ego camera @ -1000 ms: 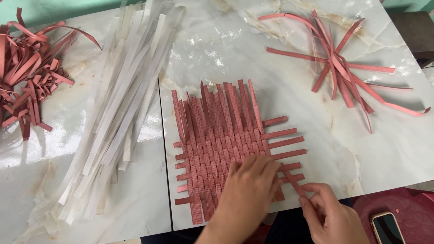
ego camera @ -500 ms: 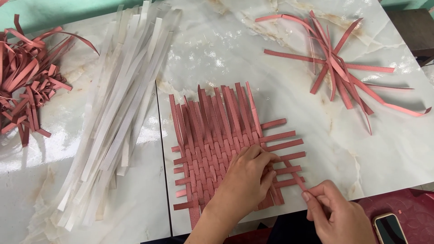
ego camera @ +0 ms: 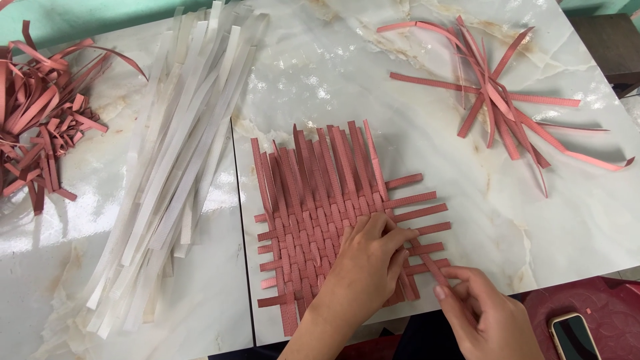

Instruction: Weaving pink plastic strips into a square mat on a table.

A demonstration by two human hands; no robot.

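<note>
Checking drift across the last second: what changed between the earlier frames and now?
Little. The left hand stays pressed flat on the red woven mat, fingers spread slightly wider. The right hand keeps its pinch on the red strip at the mat's right edge and has edged up toward the mat. The white strips, both piles of loose red strips, and the phone lie as before.

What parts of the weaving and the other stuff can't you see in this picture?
- Head view: the lower right of the woven red mat is hidden under the left hand.
- The strip end pinched by the right hand is covered by its fingers.
- The phone is cut off by the bottom edge.
- The pile of red strips runs off the left edge.
- The white strips overlap too much to count.
</note>
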